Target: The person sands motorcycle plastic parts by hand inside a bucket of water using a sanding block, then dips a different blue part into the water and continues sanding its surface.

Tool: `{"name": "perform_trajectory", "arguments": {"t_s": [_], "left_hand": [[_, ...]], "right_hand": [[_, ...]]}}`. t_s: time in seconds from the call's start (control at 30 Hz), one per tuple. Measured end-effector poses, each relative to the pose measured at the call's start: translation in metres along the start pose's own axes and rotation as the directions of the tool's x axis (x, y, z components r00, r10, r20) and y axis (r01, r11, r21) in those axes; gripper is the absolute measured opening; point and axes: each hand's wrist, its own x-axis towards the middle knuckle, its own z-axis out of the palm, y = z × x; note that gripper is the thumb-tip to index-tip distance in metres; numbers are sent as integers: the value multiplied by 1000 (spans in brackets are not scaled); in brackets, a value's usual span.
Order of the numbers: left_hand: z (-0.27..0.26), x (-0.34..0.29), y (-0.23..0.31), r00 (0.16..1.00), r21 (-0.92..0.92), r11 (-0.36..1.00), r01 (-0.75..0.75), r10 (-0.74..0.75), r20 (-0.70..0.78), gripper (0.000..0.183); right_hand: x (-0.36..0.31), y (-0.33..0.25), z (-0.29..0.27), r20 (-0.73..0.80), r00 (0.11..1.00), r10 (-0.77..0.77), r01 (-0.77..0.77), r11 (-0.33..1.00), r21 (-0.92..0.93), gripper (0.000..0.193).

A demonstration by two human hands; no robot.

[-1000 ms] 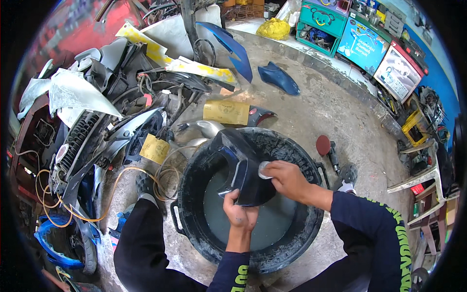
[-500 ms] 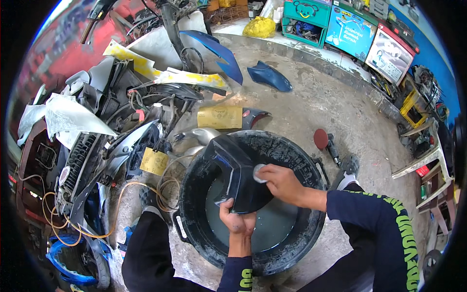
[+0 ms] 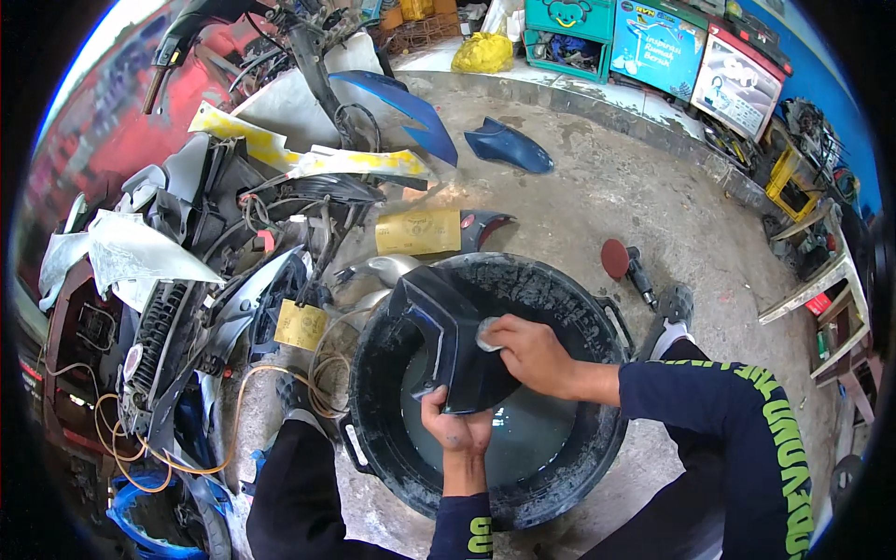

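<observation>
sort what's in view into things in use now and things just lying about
In use:
left hand, gripping dark panel
right hand, holding pale pad to it
tub of cloudy liquid underneath

Seemingly lying about:
disc tool
blue panels
yellow bag
tan sheets

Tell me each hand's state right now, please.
Left hand: holding the dark panel by its lower edge.
Right hand: holding a small pale pad.

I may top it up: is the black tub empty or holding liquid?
Partly full: murky grey liquid covers the bottom of the black tub and glints below the dark panel; its wall shows above. Depth: cannot tell.
</observation>
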Motion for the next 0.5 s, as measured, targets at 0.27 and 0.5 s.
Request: {"name": "perform_trajectory", "arguments": {"t_s": [0.27, 0.5], "left_hand": [[-2, -1, -4, 1000, 41, 999, -8, 7, 26, 62], [-8, 0, -5, 1000, 73, 997, -22, 20, 22, 61]], "right_hand": [[-5, -9, 1, 72, 993, 94, -95, 996, 6, 36], [-7, 3, 10, 88, 996, 26, -15, 992, -125, 47]]}}
